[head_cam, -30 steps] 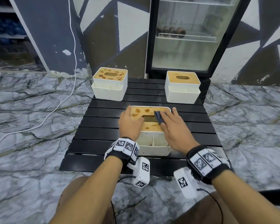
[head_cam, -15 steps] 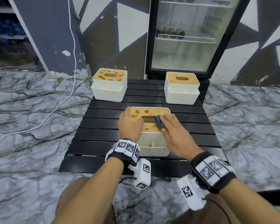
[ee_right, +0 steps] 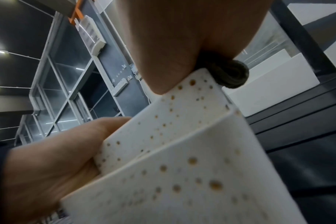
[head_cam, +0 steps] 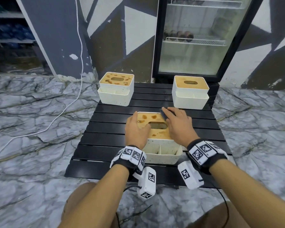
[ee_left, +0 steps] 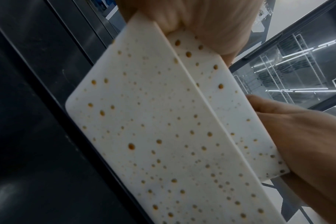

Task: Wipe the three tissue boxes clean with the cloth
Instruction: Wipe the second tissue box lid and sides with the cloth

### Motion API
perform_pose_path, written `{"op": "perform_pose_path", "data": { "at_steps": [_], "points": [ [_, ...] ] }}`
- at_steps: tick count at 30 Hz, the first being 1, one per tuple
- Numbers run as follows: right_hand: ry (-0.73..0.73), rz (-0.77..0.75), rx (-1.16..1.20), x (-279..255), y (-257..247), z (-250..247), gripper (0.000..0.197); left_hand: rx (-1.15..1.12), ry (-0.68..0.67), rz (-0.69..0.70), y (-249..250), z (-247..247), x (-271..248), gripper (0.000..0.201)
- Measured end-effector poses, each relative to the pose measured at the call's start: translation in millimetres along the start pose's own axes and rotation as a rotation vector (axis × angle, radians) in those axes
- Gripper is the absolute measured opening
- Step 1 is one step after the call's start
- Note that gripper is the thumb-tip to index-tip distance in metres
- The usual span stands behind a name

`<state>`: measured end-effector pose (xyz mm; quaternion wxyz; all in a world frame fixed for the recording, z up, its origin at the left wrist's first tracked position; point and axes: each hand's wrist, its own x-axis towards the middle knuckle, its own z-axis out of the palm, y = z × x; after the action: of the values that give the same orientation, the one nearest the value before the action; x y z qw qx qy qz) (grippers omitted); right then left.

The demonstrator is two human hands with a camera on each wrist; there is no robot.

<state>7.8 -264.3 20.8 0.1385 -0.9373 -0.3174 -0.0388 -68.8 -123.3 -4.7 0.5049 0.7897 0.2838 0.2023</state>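
Three white tissue boxes with tan lids stand on a black slatted table [head_cam: 105, 142]. The near box [head_cam: 148, 119], speckled with brown spots [ee_left: 153, 128] [ee_right: 182, 174], carries brown blotches on the left of its lid. My left hand [head_cam: 135, 129] [ee_left: 201, 19] grips its left side, thumb on the lid. My right hand [head_cam: 178, 124] [ee_right: 182, 37] holds a dark cloth [head_cam: 163, 114] [ee_right: 230, 74] bunched against the lid's far right corner. The far left box [head_cam: 116, 89] has many stains on top. The far right box [head_cam: 190, 91] shows a plain lid.
A glass-door fridge [head_cam: 196, 46] stands right behind the table. A white cable [head_cam: 64, 109] trails over the marble floor on the left. Bare slats lie between the near box and the two far ones. My knees are below the table's near edge.
My right hand has slid the cloth from beside the lid's slot away from me to the far right corner. The left hand has kept its hold on the box.
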Motion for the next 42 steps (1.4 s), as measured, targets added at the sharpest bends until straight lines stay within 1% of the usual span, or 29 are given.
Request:
{"op": "perform_pose_path", "data": {
  "at_steps": [5, 9, 14, 19, 22, 26, 28, 30, 33, 36, 39, 42],
  "points": [
    [0.018, -0.046, -0.064, -32, -3, 3, 0.047, -0.018, -0.002, 0.011, 0, 1, -2, 0.064],
    [0.014, -0.011, -0.127, -47, -10, 3, 0.05, -0.035, -0.013, 0.015, 0, 0, -3, 0.063],
    [-0.087, -0.017, -0.077, -28, -3, 2, 0.054, -0.016, -0.03, 0.012, -3, 0, 0, 0.067],
    [-0.108, -0.033, 0.011, 2, 9, 0, 0.05, -0.02, -0.018, 0.001, -2, 0, 0, 0.067],
    [-0.033, -0.084, 0.058, -8, 7, -1, 0.046, 0.0, 0.001, 0.005, 0, 2, -3, 0.067],
    [0.152, -0.171, 0.155, -43, -2, 8, 0.041, -0.002, 0.012, 0.004, 3, 1, -5, 0.066],
    [0.183, -0.192, 0.149, -56, -2, 13, 0.042, -0.005, 0.006, -0.003, 4, 0, -6, 0.066],
    [0.157, -0.186, 0.132, -60, 0, 11, 0.042, -0.008, -0.006, -0.002, 6, -2, -7, 0.064],
    [0.083, -0.162, 0.106, -53, 1, 1, 0.043, -0.015, -0.029, 0.003, 5, -5, -6, 0.06],
    [-0.001, -0.132, 0.072, -34, 5, -4, 0.045, 0.017, -0.071, 0.003, 4, -8, -3, 0.065],
    [-0.112, -0.089, 0.141, -21, 13, -11, 0.045, 0.05, -0.13, 0.017, 2, -15, 3, 0.067],
    [-0.136, -0.093, 0.134, -19, 17, -15, 0.044, 0.147, -0.197, 0.042, 5, -23, 11, 0.068]
  ]
}}
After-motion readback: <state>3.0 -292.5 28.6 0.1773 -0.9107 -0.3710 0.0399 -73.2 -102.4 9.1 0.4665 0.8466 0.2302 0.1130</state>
